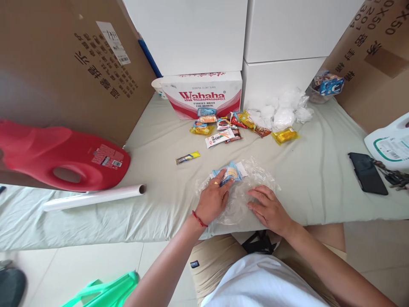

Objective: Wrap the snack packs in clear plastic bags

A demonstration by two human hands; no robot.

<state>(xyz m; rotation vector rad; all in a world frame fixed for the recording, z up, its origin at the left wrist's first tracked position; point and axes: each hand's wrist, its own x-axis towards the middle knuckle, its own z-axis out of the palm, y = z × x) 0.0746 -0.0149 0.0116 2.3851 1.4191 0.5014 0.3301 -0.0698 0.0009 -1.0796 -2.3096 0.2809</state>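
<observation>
Lying just right of the middle of the frame, the blue packet (234,172) has its visible part stretched across the picture, its long axis running roughly left to right with a slight rise toward the right. Which end is its top I cannot tell, since fingers cover its lower left portion. Its wrapper is light blue, with a pale yellowish picture printed toward the right, and white shows at both its left and right ends. Beneath and around it spreads clear film (234,211), crinkled and glossy, reaching toward the near edge of the green cloth (166,183). The left hand (211,199), coming up from the lower middle, rests its fingertips on the packet, index finger extended and the others bent; whether they grip it or only press I cannot tell. The right hand (271,212), at the right side of the film, has its fingers loosely curved and parted, with the tips over the film; contact is unclear. A slim yellow-and-dark packet (187,157) lies up and left of the blue one, and a cluster of snack packets (220,137) sits in the upper middle, before a red-and-white box (204,96).
</observation>
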